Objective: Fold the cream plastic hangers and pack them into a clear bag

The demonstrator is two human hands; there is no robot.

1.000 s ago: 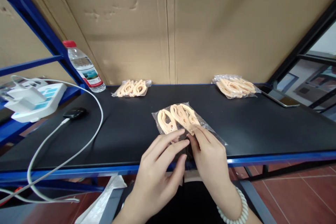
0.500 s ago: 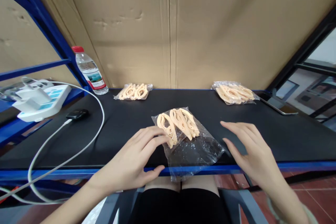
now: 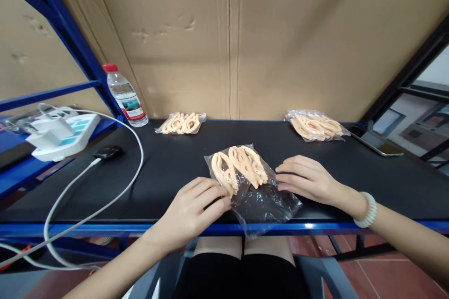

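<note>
- A clear plastic water bottle with a red cap (image 3: 125, 97) stands at the black counter's (image 3: 368, 182) back left.
- Two sealed clear bags of peach plastic clips (image 3: 181, 123) (image 3: 316, 126) lie along the back edge.
- A white power strip (image 3: 61, 134) sits on the blue shelf at left.
- A white cable (image 3: 115, 187) loops across the counter.

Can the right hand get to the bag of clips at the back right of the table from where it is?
Probably yes. The right hand rests beside the centre bag, and only bare black table lies between it and the back-right bag. Nothing stands in the way.

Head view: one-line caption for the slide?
Both hands, left and right, flank a clear bag of peach plastic clips on a black table.
</note>
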